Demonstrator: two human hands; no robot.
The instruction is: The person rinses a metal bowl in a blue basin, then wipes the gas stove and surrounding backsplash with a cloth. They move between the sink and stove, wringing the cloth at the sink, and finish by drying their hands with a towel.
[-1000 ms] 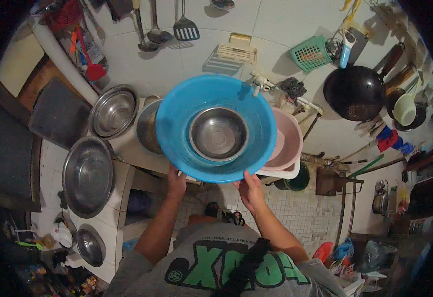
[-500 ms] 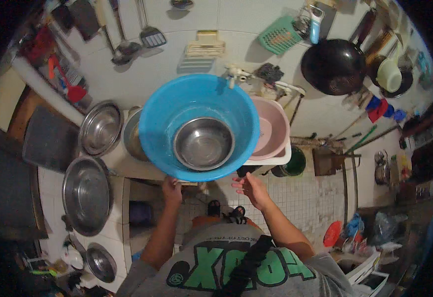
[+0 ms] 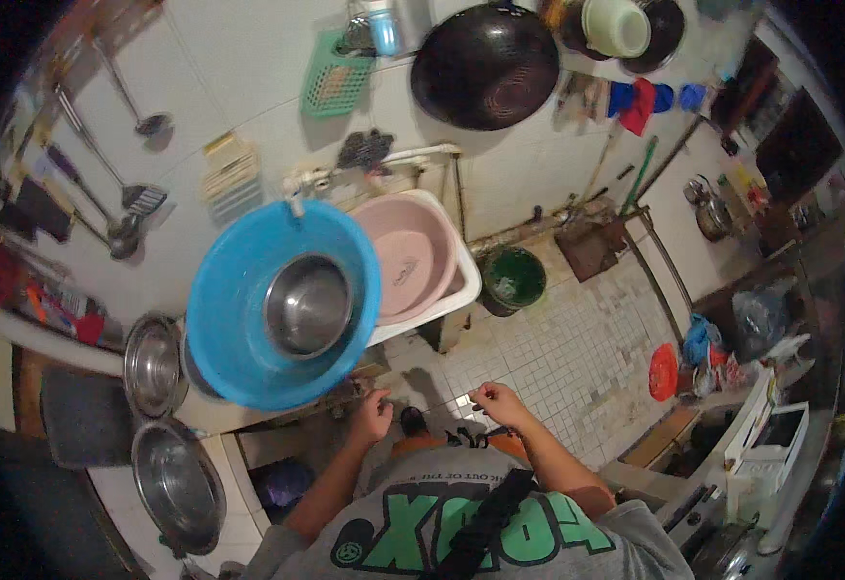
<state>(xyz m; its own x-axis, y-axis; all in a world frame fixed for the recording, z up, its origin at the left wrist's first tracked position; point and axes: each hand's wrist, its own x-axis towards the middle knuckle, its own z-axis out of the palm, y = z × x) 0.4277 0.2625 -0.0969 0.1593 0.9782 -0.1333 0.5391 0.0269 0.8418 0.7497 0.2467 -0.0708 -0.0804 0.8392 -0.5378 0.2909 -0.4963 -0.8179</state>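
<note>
A large blue basin (image 3: 224,362) sits left of centre, its near rim jutting over the counter edge. Inside it rests a round steel bowl (image 3: 308,304). My left hand (image 3: 372,418) hangs just off the basin's near right rim, fingers loosely bent and holding nothing. Farther right, above the tiled floor, my right hand (image 3: 501,404) is raised with its fingers half curled and apart; nothing shows in it. Right beside the blue basin a pink basin (image 3: 432,246) lies in the white sink (image 3: 471,290).
A tap (image 3: 297,188) stands behind the basins. Steel basins (image 3: 179,483) line the left counter. A green bucket (image 3: 512,278) stands on the floor beyond the sink. On the wall hang a black wok (image 3: 485,68) and a green basket (image 3: 337,77). A white drawer unit (image 3: 770,435) is at right.
My view has turned to the right, so the basins appear farther left. My left hand has come away from the blue basin's rim. The right hand's fingers are more curled.
</note>
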